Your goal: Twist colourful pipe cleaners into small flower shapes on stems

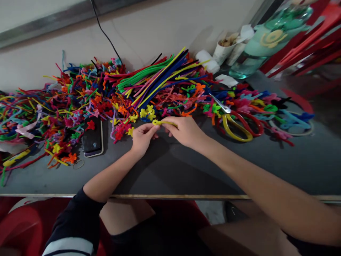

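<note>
Near the middle of the head view, a yellow pipe cleaner point(168, 123) is bent into a small loop at its left end. My left hand point(143, 138) pinches it by the loop, thumb and index finger together. My right hand point(183, 130) is closed on the straighter part, with the tail lying across its fingers. The fingertips of both hands nearly meet. Just beyond them sit yellow pipe-cleaner flowers point(148, 112), at the edge of a large multicoloured heap point(80, 92). The undersides of my fingers are hidden.
Straight pipe cleaners point(157, 80) lie in a bundle on the heap. Scissors with yellow and red handles point(237, 124) rest at the right. A phone point(92, 138) is at the left. A green bottle point(250, 60) and a paper cup point(223, 49) stand at the back right of the dark table point(186, 170).
</note>
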The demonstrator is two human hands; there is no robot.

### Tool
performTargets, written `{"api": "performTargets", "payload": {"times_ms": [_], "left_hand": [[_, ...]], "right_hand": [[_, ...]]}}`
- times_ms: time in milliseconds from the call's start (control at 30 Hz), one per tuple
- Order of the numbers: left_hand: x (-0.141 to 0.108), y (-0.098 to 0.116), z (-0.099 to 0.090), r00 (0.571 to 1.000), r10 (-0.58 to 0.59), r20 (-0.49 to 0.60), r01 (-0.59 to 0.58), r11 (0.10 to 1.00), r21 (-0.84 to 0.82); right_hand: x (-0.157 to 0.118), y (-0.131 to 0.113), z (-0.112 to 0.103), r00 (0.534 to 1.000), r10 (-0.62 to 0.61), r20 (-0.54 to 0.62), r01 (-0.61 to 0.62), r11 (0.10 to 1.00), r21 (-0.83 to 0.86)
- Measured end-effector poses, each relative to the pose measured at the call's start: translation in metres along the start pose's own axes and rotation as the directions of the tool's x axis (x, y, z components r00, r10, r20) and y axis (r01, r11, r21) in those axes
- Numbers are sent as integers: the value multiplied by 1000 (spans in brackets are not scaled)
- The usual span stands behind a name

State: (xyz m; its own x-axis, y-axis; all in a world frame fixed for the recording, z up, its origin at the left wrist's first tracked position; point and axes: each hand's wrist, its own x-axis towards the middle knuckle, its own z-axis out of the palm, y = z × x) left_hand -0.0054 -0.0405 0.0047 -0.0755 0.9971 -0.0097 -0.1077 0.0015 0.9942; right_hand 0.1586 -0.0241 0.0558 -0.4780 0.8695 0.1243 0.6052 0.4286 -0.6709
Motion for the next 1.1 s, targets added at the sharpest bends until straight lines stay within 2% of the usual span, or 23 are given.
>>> {"api": "performTargets", "payload": {"times_ms": [100, 200, 300, 400, 467, 600, 700, 867, 967, 1100], "left_hand": [[3, -4, 0, 999, 27, -23, -27, 1000, 4], [4, -6, -1, 996, 81, -36, -81, 997, 13], [6, -7, -3, 994, 110, -27, -108, 992, 66], [8, -7, -4, 995, 99, -3, -98, 986, 131], [9, -7, -5, 996, 94, 4, -93, 984, 152], [11, -9, -4, 999, 52, 3, -52, 997, 52], [11, -8, -2, 1000, 25, 1, -25, 1000, -17], [10, -3, -1, 999, 30, 31, -30, 1000, 6], [10, -2, -2, 998, 34, 60, -33, 999, -4], [11, -2, -4, 993, 53, 106, -55, 998, 14]], "right_hand": [[7, 3, 9, 997, 63, -55, -72, 983, -170], [7, 5, 20, 993, 75, -96, -104, 932, -348], [4, 8, 30, 989, 87, -121, -126, 918, -377], [1, 14, 34, 984, 108, -143, -149, 937, -317], [0, 17, 33, 982, 79, -170, -119, 964, -237], [0, 24, 31, 985, 2, -174, -10, 999, -41], [3, 28, 31, 990, -22, -140, 35, 995, 94], [4, 29, 31, 989, 8, -145, 39, 947, 319], [3, 29, 32, 986, 13, -166, 49, 930, 365], [2, 29, 33, 985, 22, -173, 40, 937, 348]]}}
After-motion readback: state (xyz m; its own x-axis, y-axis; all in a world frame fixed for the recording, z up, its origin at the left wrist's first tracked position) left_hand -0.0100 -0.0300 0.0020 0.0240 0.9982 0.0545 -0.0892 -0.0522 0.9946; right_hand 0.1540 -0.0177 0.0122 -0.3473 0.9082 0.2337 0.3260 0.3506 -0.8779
